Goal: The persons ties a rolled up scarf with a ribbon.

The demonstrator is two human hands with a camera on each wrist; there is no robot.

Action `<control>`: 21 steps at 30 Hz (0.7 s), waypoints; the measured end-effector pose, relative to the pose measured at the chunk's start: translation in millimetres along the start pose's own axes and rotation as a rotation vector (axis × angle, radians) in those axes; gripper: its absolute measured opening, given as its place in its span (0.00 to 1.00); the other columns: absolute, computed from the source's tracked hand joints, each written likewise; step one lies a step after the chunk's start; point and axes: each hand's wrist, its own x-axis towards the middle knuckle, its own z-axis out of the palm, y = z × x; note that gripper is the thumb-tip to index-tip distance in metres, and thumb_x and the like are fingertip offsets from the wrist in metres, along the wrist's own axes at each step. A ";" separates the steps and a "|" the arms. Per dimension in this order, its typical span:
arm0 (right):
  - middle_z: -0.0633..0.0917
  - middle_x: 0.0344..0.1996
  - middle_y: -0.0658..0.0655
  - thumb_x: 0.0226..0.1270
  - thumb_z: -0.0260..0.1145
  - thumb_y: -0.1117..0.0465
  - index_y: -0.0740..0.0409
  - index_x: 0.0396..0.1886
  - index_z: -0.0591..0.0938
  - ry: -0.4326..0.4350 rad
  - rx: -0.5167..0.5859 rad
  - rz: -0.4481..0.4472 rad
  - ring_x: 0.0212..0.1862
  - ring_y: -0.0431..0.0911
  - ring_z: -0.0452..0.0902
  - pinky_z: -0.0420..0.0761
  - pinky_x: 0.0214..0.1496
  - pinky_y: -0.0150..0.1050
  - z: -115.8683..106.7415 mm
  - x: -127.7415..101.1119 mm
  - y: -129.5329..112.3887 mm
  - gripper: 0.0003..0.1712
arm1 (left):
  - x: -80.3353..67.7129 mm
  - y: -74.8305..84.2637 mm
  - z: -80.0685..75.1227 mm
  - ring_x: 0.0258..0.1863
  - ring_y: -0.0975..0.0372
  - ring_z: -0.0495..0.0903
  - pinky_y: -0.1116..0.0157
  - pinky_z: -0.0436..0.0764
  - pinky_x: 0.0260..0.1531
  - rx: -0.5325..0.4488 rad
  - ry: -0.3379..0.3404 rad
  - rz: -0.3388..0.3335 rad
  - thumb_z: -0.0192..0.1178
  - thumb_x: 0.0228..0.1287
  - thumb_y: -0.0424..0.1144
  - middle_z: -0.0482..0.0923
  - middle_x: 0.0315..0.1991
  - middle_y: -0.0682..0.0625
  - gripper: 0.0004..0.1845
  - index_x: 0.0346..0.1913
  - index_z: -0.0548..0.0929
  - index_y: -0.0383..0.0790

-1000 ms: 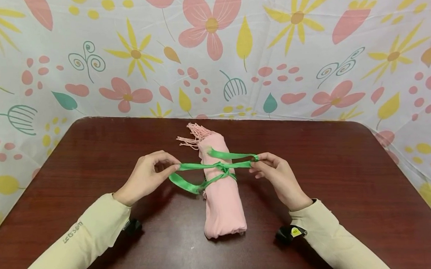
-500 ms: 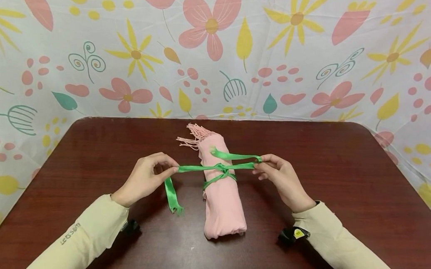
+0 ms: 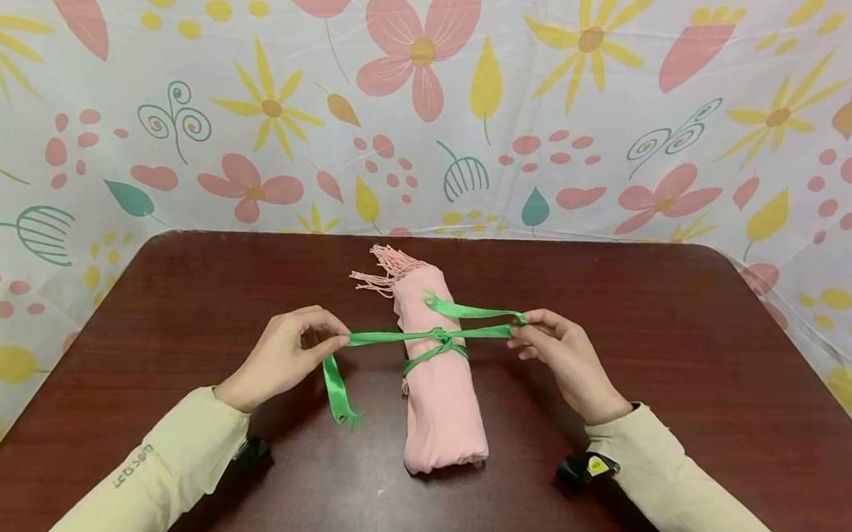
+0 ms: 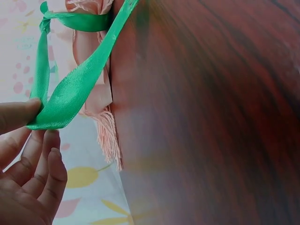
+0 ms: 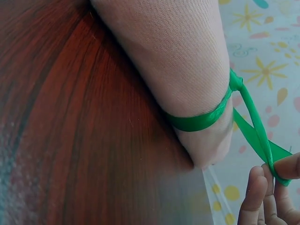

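A rolled pink scarf (image 3: 437, 372) lies lengthwise at the middle of the dark wooden table (image 3: 701, 379), its fringed end (image 3: 384, 267) pointing to the far side. A green ribbon (image 3: 416, 335) goes round the roll about midway, and its two strands cross in a small knot (image 3: 438, 333) on top of the roll. The left hand (image 3: 284, 357) pinches a fold of the ribbon between thumb and forefinger to the left of the roll; from that pinch a loose tail (image 3: 337, 396) hangs down to the table. The right hand (image 3: 558, 349) pinches a loop of ribbon at the right side of the roll, and the loop's upper strand runs back over the scarf. Both stretches between the knot and the hands look taut and nearly level.

Judging by this, the binding is far along: the ribbon is wrapped, crossed and drawn into a bow, and what seems left is the last tightening, and perhaps evening out the loops and tails.

A second ago the left part of the ribbon sagged in a wide loop below the left hand; half a second ago that loop had already slipped into the hanging tail. Since then the hands have drawn slightly further apart, and the knot looks smaller and tighter. The scarf has not shifted.
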 end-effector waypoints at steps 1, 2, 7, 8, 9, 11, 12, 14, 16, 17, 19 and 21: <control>0.85 0.30 0.47 0.68 0.60 0.63 0.65 0.46 0.74 0.000 -0.003 0.000 0.36 0.38 0.82 0.80 0.40 0.32 -0.4 -0.1 0.2 0.12 | -0.2 -0.1 -0.3 0.30 0.67 0.75 0.69 0.72 0.29 0.002 -0.005 0.000 0.65 0.61 0.36 0.80 0.31 0.58 0.02 0.36 0.86 0.46; 0.85 0.30 0.47 0.68 0.60 0.63 0.65 0.46 0.74 0.000 -0.005 0.000 0.36 0.38 0.82 0.80 0.40 0.32 -0.8 -0.1 0.5 0.11 | -0.5 -0.4 -0.7 0.30 0.67 0.75 0.69 0.72 0.29 0.007 -0.010 0.001 0.65 0.61 0.36 0.80 0.31 0.58 0.01 0.36 0.86 0.46; 0.85 0.31 0.47 0.68 0.60 0.63 0.65 0.45 0.73 0.001 -0.015 0.003 0.37 0.38 0.83 0.81 0.41 0.33 -3.0 -0.5 2.6 0.11 | -1.7 -1.6 -2.7 0.30 0.67 0.76 0.69 0.72 0.29 0.017 -0.029 0.017 0.65 0.60 0.33 0.81 0.31 0.58 0.03 0.35 0.86 0.46; 0.85 0.31 0.47 0.68 0.60 0.63 0.65 0.45 0.73 0.002 -0.015 0.006 0.37 0.39 0.83 0.81 0.41 0.33 -3.6 -0.6 3.1 0.11 | -2.0 -2.0 -3.2 0.31 0.67 0.76 0.69 0.73 0.30 0.016 -0.034 0.021 0.65 0.60 0.33 0.81 0.32 0.58 0.04 0.35 0.85 0.47; 0.85 0.31 0.47 0.68 0.60 0.63 0.65 0.45 0.73 0.002 -0.015 0.008 0.37 0.38 0.83 0.80 0.41 0.32 -4.3 -0.7 3.6 0.11 | -2.4 -2.5 -3.8 0.31 0.67 0.76 0.69 0.73 0.30 0.014 -0.040 0.024 0.65 0.60 0.32 0.81 0.32 0.58 0.04 0.35 0.85 0.47; 0.85 0.31 0.47 0.68 0.60 0.63 0.66 0.45 0.72 0.003 -0.011 0.011 0.37 0.38 0.83 0.80 0.40 0.32 -5.7 -1.1 4.6 0.12 | -3.3 -3.4 -5.1 0.32 0.67 0.77 0.69 0.73 0.30 0.008 -0.052 0.031 0.65 0.60 0.32 0.81 0.32 0.58 0.05 0.36 0.85 0.46; 0.85 0.31 0.46 0.68 0.60 0.63 0.66 0.45 0.72 0.003 -0.010 0.012 0.37 0.38 0.83 0.80 0.40 0.32 -6.5 -1.3 5.0 0.12 | -3.8 -3.9 -5.8 0.32 0.66 0.77 0.68 0.73 0.31 0.006 -0.057 0.034 0.65 0.60 0.32 0.81 0.33 0.58 0.05 0.36 0.85 0.46; 0.85 0.31 0.46 0.68 0.61 0.63 0.67 0.45 0.72 0.001 -0.007 0.014 0.37 0.38 0.82 0.80 0.40 0.31 -7.9 -1.8 5.9 0.13 | -4.2 -5.3 -6.5 0.32 0.66 0.77 0.68 0.73 0.31 0.008 -0.065 0.036 0.65 0.60 0.32 0.81 0.33 0.58 0.05 0.36 0.85 0.46; 0.85 0.31 0.46 0.68 0.61 0.63 0.68 0.46 0.72 -0.001 -0.008 0.016 0.37 0.38 0.82 0.80 0.40 0.32 -9.3 -2.4 6.8 0.13 | -4.6 -6.1 -7.3 0.32 0.67 0.77 0.68 0.73 0.31 0.013 -0.068 0.041 0.65 0.61 0.32 0.81 0.33 0.58 0.04 0.36 0.85 0.46; 0.85 0.31 0.47 0.68 0.61 0.63 0.67 0.45 0.72 -0.001 -0.008 0.016 0.37 0.38 0.82 0.80 0.40 0.32 -9.9 -2.7 7.1 0.13 | -4.7 -6.4 -7.4 0.32 0.67 0.77 0.68 0.73 0.31 0.017 -0.069 0.041 0.65 0.61 0.32 0.81 0.33 0.58 0.04 0.36 0.85 0.46; 0.85 0.31 0.47 0.68 0.61 0.62 0.67 0.45 0.72 -0.002 -0.014 0.017 0.37 0.38 0.82 0.80 0.41 0.32 -11.0 -3.1 7.8 0.13 | -4.7 -6.8 -7.8 0.32 0.67 0.77 0.68 0.73 0.31 0.025 -0.070 0.045 0.65 0.60 0.32 0.81 0.33 0.58 0.05 0.36 0.85 0.46; 0.85 0.32 0.48 0.68 0.61 0.63 0.67 0.45 0.72 -0.001 -0.019 0.019 0.37 0.38 0.82 0.80 0.41 0.33 -11.9 -3.5 8.5 0.13 | -5.3 -6.9 -8.7 0.32 0.67 0.77 0.68 0.73 0.31 0.030 -0.072 0.053 0.65 0.60 0.33 0.81 0.33 0.58 0.04 0.36 0.85 0.46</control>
